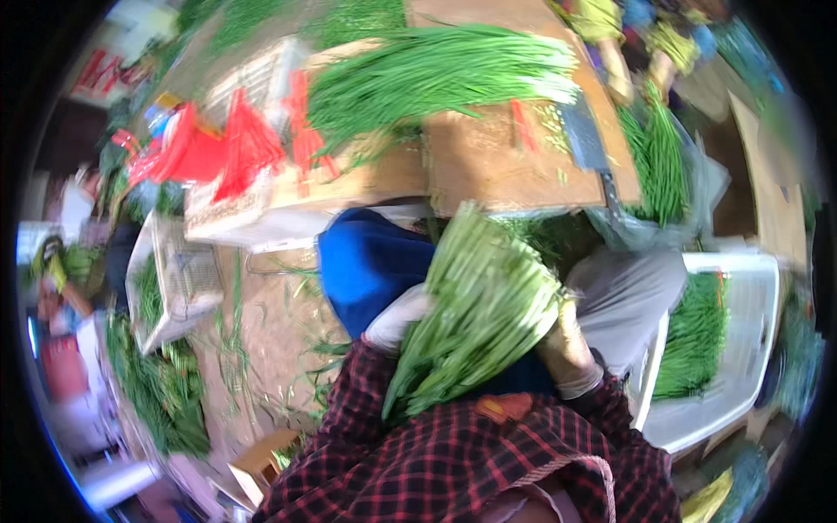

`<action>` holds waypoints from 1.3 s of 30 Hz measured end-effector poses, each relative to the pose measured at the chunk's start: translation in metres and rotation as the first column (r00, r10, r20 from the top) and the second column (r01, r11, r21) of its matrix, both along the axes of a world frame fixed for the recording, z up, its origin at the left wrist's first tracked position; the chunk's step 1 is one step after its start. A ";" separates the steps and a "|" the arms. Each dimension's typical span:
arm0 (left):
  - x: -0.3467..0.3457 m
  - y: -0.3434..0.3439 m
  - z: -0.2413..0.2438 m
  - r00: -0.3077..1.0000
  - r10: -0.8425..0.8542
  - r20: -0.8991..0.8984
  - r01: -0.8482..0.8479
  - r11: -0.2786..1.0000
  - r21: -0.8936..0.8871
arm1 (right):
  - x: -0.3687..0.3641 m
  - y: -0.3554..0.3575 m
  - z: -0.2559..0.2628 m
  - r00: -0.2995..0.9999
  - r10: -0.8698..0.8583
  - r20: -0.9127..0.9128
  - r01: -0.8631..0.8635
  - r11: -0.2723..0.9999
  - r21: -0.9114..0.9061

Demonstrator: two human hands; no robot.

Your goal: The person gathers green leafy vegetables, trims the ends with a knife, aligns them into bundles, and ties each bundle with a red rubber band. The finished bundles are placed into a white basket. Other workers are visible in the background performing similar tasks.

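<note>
A thick bunch of long green stalks (480,307), probably garlic chives, lies across my lap, pale ends to the right. Around its left side is my left hand (400,318), in a white glove. At the pale ends my right hand (569,333), also gloved, holds the bunch; its fingers are blurred. On the cardboard-covered work surface (477,170) before me rests a large pile of the same greens (444,75). A cleaver (584,137) with a dark handle lies at its right. Red plastic ties (245,147) hang in bundles at the left, and one red strip (523,126) lies near the cleaver.
To my right stands a white crate (752,340) holding greens (693,337). A basket (189,281) stands tilted on the left, near heaped greens (157,386). At the upper right, another person's hands (654,75) hold a green bunch (664,157). Loose stalks litter the floor.
</note>
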State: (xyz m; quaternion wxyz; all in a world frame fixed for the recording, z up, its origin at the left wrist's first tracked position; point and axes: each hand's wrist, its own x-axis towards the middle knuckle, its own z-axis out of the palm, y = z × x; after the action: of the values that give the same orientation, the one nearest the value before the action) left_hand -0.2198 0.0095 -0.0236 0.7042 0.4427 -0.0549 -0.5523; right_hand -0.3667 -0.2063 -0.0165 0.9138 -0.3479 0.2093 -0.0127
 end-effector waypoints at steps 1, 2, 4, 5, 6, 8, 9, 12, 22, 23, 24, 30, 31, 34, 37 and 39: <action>0.002 0.003 -0.016 0.998 -0.065 -0.008 0.064 0.992 -0.113 | 0.019 0.010 -0.016 0.993 -0.111 -0.025 0.113 0.990 0.081; 0.005 -0.011 -0.004 0.980 -0.163 0.111 0.170 0.984 -0.061 | 0.029 0.000 -0.035 0.986 -0.164 -0.020 0.158 0.904 0.398; 0.006 -0.019 0.015 0.974 -0.133 0.182 0.150 0.985 -0.084 | 0.077 0.007 0.000 0.986 -0.099 -0.137 0.150 0.885 0.440; 0.008 -0.015 0.023 0.973 -0.119 0.195 0.139 0.986 -0.089 | 0.088 0.010 -0.001 0.992 -0.085 -0.093 0.118 0.888 0.445; 0.010 -0.013 0.019 0.986 -0.095 0.133 0.122 0.969 -0.213 | 0.099 0.017 0.004 0.992 -0.108 -0.059 0.123 0.883 0.453; 0.001 -0.008 0.000 0.983 -0.177 -0.040 0.165 0.963 -0.212 | 0.102 0.013 -0.019 0.998 -0.023 -0.054 0.040 0.938 0.345; -0.006 -0.007 -0.027 0.964 -0.228 -0.139 0.184 0.945 -0.269 | 0.105 0.008 -0.032 0.998 0.004 -0.055 0.013 0.956 0.294; -0.013 -0.003 -0.055 0.928 -0.178 -0.327 0.087 0.958 -0.274 | 0.131 0.009 -0.017 0.990 0.027 -0.138 -0.047 0.989 -0.140; -0.007 0.007 -0.065 0.873 -0.139 -0.468 0.010 0.964 -0.267 | 0.363 0.096 -0.004 0.720 0.604 -0.342 -0.400 -0.041 -0.916; -0.008 0.010 -0.068 0.887 -0.108 -0.448 -0.023 0.961 -0.277 | 0.387 0.113 -0.013 0.574 0.521 -0.632 -0.466 -0.427 -0.775; -0.009 0.013 -0.072 0.903 -0.088 -0.421 -0.045 0.955 -0.294 | 0.395 0.122 -0.033 0.577 0.525 -0.626 -0.503 -0.375 -0.778; 0.001 0.031 -0.038 0.924 -0.027 -0.382 -0.123 0.923 -0.364 | 0.390 0.102 -0.019 0.643 0.671 -0.370 -0.631 0.190 -0.752; -0.001 0.030 -0.039 0.937 0.005 -0.349 -0.161 0.893 -0.421 | 0.380 0.084 -0.013 0.634 0.647 -0.424 -0.678 0.201 -0.707; -0.002 0.029 -0.031 0.927 0.080 -0.367 -0.234 0.888 -0.395 | 0.338 0.038 0.004 0.523 0.682 -0.511 -0.804 0.197 -0.560; -0.008 0.020 -0.043 0.936 0.117 -0.332 -0.249 0.886 -0.391 | 0.273 -0.017 -0.012 0.503 0.738 -0.449 -0.863 0.403 -0.303; -0.011 0.019 -0.048 0.934 0.073 -0.350 -0.206 0.911 -0.358 | 0.225 -0.062 -0.067 0.431 0.806 -0.405 -0.839 0.192 -0.510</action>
State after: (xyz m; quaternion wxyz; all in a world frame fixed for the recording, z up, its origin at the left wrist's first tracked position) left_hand -0.2306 0.0288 -0.0717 0.8151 0.1987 -0.0128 -0.5440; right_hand -0.1416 -0.2682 -0.0834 0.5865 -0.6969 -0.0068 0.4127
